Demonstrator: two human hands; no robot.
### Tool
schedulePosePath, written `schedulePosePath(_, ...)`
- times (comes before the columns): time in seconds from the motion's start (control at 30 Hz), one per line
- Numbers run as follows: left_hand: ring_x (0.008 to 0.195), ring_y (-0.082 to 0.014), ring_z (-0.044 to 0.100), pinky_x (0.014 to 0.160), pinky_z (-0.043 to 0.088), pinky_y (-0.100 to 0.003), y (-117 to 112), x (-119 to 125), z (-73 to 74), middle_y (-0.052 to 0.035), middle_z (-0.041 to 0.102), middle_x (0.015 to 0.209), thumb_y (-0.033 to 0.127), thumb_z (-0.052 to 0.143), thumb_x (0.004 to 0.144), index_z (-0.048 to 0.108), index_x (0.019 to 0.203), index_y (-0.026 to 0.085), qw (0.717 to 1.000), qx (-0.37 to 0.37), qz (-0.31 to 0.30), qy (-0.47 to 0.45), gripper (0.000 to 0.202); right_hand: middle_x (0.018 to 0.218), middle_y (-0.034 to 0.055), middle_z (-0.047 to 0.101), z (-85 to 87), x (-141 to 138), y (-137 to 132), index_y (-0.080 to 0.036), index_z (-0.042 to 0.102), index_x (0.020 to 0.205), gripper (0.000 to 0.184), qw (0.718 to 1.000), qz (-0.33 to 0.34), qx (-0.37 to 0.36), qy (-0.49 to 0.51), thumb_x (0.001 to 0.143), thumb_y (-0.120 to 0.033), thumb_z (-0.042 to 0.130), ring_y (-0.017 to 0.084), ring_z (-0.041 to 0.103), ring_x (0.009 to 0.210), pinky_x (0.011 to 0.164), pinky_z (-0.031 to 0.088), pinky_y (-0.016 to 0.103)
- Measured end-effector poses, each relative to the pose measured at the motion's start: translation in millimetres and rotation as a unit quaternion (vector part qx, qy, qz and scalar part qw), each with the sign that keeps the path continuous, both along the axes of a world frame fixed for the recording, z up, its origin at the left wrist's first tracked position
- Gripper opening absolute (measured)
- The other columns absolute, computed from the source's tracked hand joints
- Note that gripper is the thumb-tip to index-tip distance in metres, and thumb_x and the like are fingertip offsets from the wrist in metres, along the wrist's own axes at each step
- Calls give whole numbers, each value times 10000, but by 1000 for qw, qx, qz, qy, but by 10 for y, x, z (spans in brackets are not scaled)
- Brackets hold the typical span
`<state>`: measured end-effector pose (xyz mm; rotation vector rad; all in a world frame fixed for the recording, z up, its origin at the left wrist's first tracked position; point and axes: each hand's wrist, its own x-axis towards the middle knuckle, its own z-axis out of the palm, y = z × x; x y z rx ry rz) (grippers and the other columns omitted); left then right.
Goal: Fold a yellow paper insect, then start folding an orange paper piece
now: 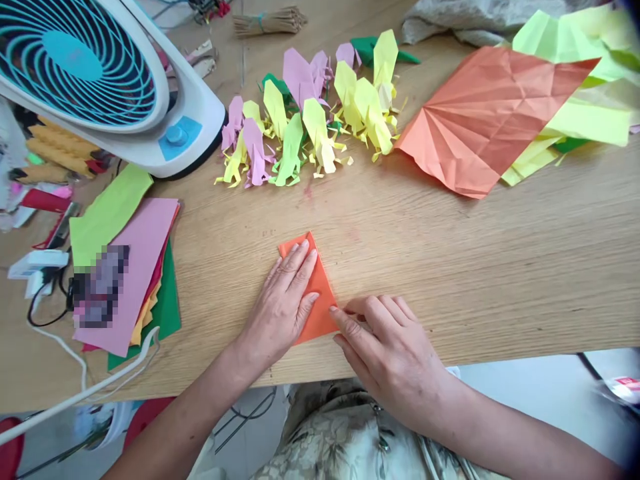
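Observation:
A folded piece of orange paper lies on the table near its front edge. My left hand rests flat on top of it, fingers stretched toward the upper corner and thumb out to the side, covering much of its left part. At the paper's lower right corner, my right hand has thumb and index finger pinched on the edge, with the other fingers curled. Beyond the hands stand several folded paper figures in yellow, purple and green.
A larger creased orange sheet lies at right over yellow-green papers. At left are a white and blue fan, stacked coloured paper with a blurred object on it, and a white cable. A bundle of brown sticks lies behind.

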<state>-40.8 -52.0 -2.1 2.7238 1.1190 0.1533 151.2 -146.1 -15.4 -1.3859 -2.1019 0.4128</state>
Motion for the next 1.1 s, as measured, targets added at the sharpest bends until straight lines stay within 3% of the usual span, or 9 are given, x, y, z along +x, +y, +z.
schedulePosePath(0.17,1489,-288,241,1174,309,-523,14,-28,-10,-171,254,1605,251,401,997,205,1550,199,1000,-9,-1,-21,589,1067,140,629,-30,45,-41,-109,587,1237,323,1000,4,-10,-1,920,-139,533,243,547,907,764,429,402)
schedulePosePath(0.3,1510,-323,147,1187,224,-568,-19,-32,-24,-150,221,1621,310,400,999,219,1552,206,999,-15,32,1,591,1050,128,631,-23,58,-54,-126,612,1168,263,1000,-13,-16,19,929,-108,506,228,555,892,762,442,381)
schedulePosePath(0.43,1509,-312,156,1196,190,-552,-40,-23,-37,-151,232,1618,354,357,1010,202,1556,173,997,-12,72,11,596,970,113,621,38,11,-14,-142,634,1029,147,998,-51,-15,42,953,-208,526,217,549,848,743,437,361)
schedulePosePath(0.57,1504,-297,186,1196,207,-530,-61,-15,-86,-158,261,1607,354,354,1006,196,1556,165,996,0,83,-14,602,865,98,585,106,-125,64,-182,601,839,241,992,-113,-42,-34,921,-407,575,237,516,787,714,396,376)
schedulePosePath(0.73,1484,-272,256,1192,253,-509,-51,-68,-114,-168,301,1588,297,367,998,189,1553,179,991,19,91,-96,594,807,54,605,132,-245,154,-204,555,793,162,987,-142,-64,-40,898,-319,598,213,540,750,695,353,352)
schedulePosePath(0.83,1456,-274,315,1171,294,-497,112,-146,75,-177,343,1563,337,454,975,211,1542,191,980,40,95,-172,634,769,6,626,177,-204,237,-204,554,847,68,989,-112,-77,51,889,-222,603,168,569,714,680,367,305)
schedulePosePath(0.93,1370,-281,434,1130,357,-457,363,-220,434,-162,460,1481,426,629,880,375,1466,194,963,78,88,-243,680,733,-24,629,314,-89,398,-206,563,866,52,988,-73,-74,116,881,-170,597,131,574,667,646,380,262)
schedulePosePath(1.03,1097,-240,617,985,470,-382,553,-271,765,-87,673,1157,391,724,810,660,1160,209,968,25,46,-244,400,730,-32,628,505,61,638,-204,581,847,61,987,-33,-63,143,872,-151,595,111,565,648,622,389,242)
schedulePosePath(1.1,906,-194,645,838,503,-319,616,-301,877,-52,685,947,319,722,816,724,942,199,965,-11,37,-259,174,745,-30,631,609,159,820,-202,602,850,67,987,-7,-54,149,864,-137,597,107,564,658,622,403,235)
